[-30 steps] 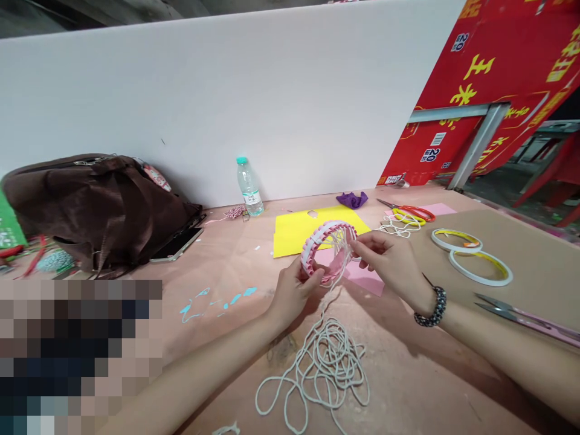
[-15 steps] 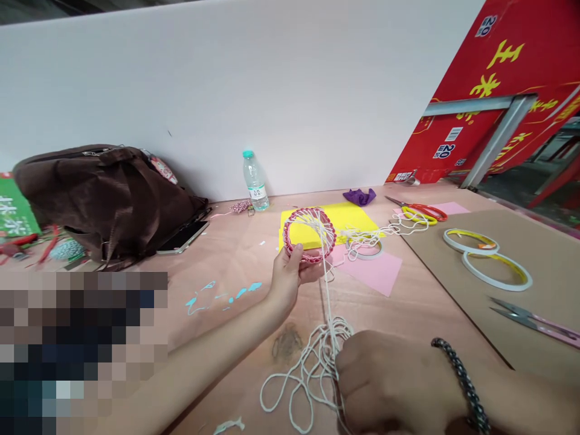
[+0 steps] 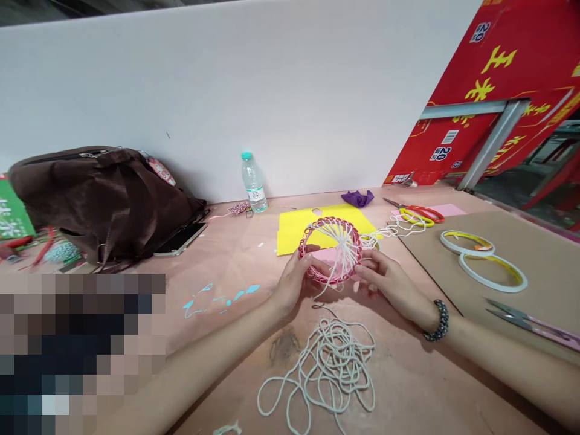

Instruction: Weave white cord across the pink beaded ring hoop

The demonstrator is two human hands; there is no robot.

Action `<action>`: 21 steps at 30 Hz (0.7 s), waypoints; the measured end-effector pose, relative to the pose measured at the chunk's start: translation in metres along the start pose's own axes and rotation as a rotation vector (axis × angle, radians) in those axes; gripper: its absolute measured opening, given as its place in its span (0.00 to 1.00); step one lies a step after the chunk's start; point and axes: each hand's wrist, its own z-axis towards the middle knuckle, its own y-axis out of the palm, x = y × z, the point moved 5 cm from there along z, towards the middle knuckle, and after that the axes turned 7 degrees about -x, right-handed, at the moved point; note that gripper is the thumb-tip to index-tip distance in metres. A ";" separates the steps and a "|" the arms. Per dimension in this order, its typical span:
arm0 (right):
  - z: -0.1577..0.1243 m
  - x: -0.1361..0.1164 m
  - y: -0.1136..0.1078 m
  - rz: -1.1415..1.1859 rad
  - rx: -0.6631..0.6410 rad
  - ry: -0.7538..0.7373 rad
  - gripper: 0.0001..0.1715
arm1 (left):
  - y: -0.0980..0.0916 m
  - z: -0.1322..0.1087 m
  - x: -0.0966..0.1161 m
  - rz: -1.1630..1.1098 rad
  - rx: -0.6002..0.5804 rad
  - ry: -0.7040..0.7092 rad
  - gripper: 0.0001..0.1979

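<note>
A pink-red ring [image 3: 328, 280] is held up over the table, with white cord strung across its inside and gathered toward its right side. My left hand [image 3: 299, 275] grips the ring's lower left edge, fingers closed round it. At the lower right edge, my right hand [image 3: 383, 278] has its thumb and fingers on the rim. From the ring a strand of cord hangs down toward a loose white cord pile [image 3: 338, 356] lying on the table below.
Behind the ring lie yellow paper [image 3: 290, 232] and purple cloth [image 3: 357, 198]. On the right are red-handled scissors [image 3: 423, 212], tape rings [image 3: 493, 272] and thread snips [image 3: 530, 323]. A bottle [image 3: 254, 184], brown bag [image 3: 113, 199] and phone [image 3: 181, 239] stand or lie to the left.
My right hand has left the cord near the table's front and moved up to the ring's right edge. The ring has shifted right, and the strand once pulled taut is slack.
</note>
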 end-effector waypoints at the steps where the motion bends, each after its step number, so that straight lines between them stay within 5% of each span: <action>1: 0.000 0.001 0.000 0.018 0.012 0.010 0.17 | 0.001 0.000 -0.001 0.009 -0.019 -0.021 0.22; 4: 0.002 0.000 0.003 0.005 -0.028 0.024 0.15 | -0.002 0.000 0.001 0.160 0.050 0.037 0.24; 8: 0.002 -0.001 0.006 0.025 -0.027 0.011 0.15 | -0.014 -0.015 0.029 0.761 0.379 0.477 0.24; 11: 0.002 0.002 0.008 0.052 -0.004 0.003 0.16 | -0.004 -0.024 0.041 1.217 0.362 0.703 0.11; 15: 0.002 0.005 0.011 0.080 -0.030 -0.026 0.17 | 0.011 -0.025 0.039 1.517 0.273 0.707 0.10; 21: 0.003 0.006 0.012 0.045 -0.058 -0.074 0.17 | 0.018 -0.021 0.033 1.546 0.232 0.644 0.12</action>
